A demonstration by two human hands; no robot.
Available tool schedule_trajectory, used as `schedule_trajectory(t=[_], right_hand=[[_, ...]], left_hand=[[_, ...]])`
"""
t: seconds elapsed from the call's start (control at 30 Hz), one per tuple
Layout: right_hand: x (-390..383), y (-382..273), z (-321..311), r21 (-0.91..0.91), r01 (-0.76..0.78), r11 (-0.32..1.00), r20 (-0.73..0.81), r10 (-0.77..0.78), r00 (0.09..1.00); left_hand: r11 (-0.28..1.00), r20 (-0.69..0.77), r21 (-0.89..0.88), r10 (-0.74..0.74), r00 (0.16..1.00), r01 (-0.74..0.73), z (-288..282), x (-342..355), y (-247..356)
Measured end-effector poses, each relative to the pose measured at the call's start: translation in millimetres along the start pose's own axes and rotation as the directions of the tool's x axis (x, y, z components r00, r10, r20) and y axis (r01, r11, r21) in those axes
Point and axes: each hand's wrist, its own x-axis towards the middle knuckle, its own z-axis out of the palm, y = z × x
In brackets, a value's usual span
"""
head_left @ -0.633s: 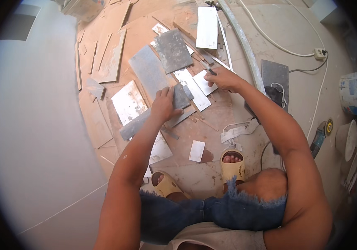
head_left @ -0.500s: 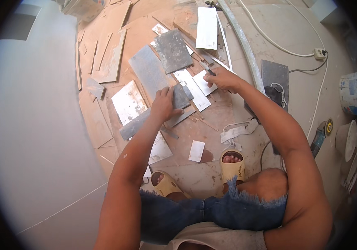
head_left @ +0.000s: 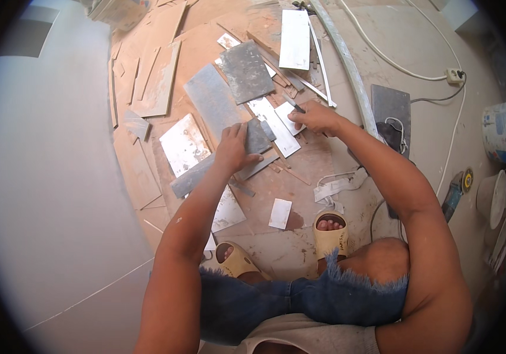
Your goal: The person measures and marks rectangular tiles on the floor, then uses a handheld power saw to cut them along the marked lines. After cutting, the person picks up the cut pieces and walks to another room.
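I squat over a dusty floor strewn with tile offcuts. My left hand point(head_left: 233, 148) presses down on a small dark grey tile piece point(head_left: 258, 135), fingers spread over its near edge. My right hand point(head_left: 317, 115) is closed on a thin dark pen-like tool point(head_left: 296, 106), with its tip at a small white tile piece point(head_left: 288, 117). A long white strip of tile point(head_left: 275, 125) lies between the two hands. A larger grey tile point(head_left: 213, 101) lies just beyond my left hand.
Several grey and white tiles point(head_left: 245, 71) and wooden boards point(head_left: 160, 82) lie ahead. A curved grey pipe point(head_left: 347, 65), a white cable with a socket point(head_left: 454, 75), an angle grinder point(head_left: 457, 189) and buckets point(head_left: 498, 130) are on the right. My yellow sandals point(head_left: 331, 235) are below.
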Motion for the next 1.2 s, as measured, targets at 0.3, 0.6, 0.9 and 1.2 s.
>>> schedule_trajectory(t=[0.3,0.6,0.9,1.2], right_hand=[[0,0,9,0.031,0.022,0.999,0.021,-0.022,1.0],[8,-2,19,0.115,0.006,0.993,0.015,-0.008,1.0],[13,-9,24,0.185,0.076,0.98,-0.063,-0.066,0.996],[8,-10,32,-0.093,0.359,0.929,-0.257,-0.371,0.892]], left_hand=[[1.0,0.006,0.021,-0.013,1.0,0.013,-5,-3,3],[1.0,0.026,0.004,-0.016,1.0,0.016,-4,-3,1],[1.0,0.024,0.019,-0.018,1.0,0.018,-5,-3,3],[1.0,0.028,0.005,-0.016,0.999,0.016,-5,-3,6]])
